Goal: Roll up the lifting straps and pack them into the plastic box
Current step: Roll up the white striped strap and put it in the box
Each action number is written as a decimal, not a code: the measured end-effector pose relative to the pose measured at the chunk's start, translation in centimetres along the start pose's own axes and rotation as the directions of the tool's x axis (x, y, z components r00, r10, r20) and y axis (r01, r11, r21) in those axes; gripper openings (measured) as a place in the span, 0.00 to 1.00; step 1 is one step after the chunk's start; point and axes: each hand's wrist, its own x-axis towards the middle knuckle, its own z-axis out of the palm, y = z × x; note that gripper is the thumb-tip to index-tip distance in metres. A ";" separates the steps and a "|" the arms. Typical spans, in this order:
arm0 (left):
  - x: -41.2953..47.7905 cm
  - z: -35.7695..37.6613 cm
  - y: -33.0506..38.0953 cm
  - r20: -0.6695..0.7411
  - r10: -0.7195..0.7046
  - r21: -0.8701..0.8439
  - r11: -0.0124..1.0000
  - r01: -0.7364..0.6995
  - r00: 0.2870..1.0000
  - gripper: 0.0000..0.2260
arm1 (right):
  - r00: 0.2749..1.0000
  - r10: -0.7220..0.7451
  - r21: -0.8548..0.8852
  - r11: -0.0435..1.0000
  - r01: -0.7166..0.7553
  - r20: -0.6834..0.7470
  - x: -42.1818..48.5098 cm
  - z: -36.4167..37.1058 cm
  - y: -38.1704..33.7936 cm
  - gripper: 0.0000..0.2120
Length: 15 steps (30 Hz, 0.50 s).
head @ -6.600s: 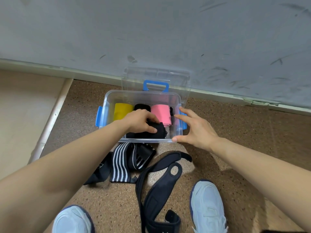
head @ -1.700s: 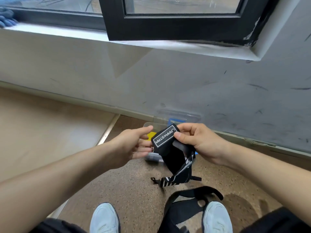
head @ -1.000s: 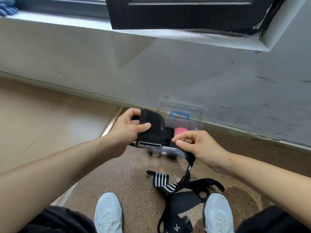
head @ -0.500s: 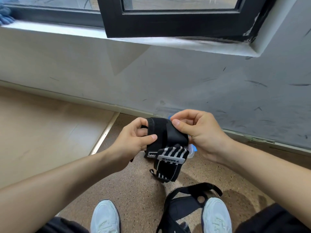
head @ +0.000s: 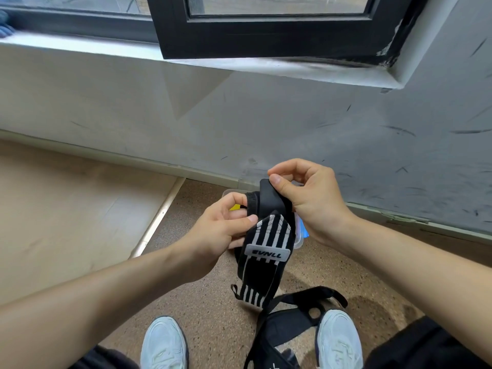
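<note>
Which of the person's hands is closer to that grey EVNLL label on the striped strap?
Left. The left hand grips the striped strap just beside the grey label; the right hand pinches the strap's black end higher up, farther from it.

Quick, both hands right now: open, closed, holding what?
Left hand: closed, pinching the striped strap at its side.
Right hand: closed, pinching the same strap's black top end.

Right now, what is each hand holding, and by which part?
One striped strap, held by both: the right hand pinches its plain black top end, the left hand grips its left edge just above the stripes.
</note>
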 end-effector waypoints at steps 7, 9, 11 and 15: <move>-0.5 0.3 0.4 0.014 0.033 -0.028 0.999 -0.033 0.999 0.06 | 0.990 -0.143 -0.153 0.978 0.140 -0.007 0.1 -0.2 0.2 0.08; -0.6 0.3 0.4 0.019 0.035 -0.028 0.999 -0.034 0.999 0.05 | 0.986 -0.166 -0.201 0.966 0.161 -0.005 0.2 -0.3 0.3 0.08; -0.6 0.3 0.5 0.017 0.033 -0.033 0.999 -0.032 0.999 0.05 | 0.985 -0.173 -0.232 0.958 0.166 -0.008 0.2 -0.3 0.4 0.08; -0.6 0.7 0.8 -0.035 0.031 -0.041 0.999 -0.033 0.999 0.07 | 0.982 -0.191 -0.338 0.924 0.176 -0.012 0.3 -0.2 0.8 0.07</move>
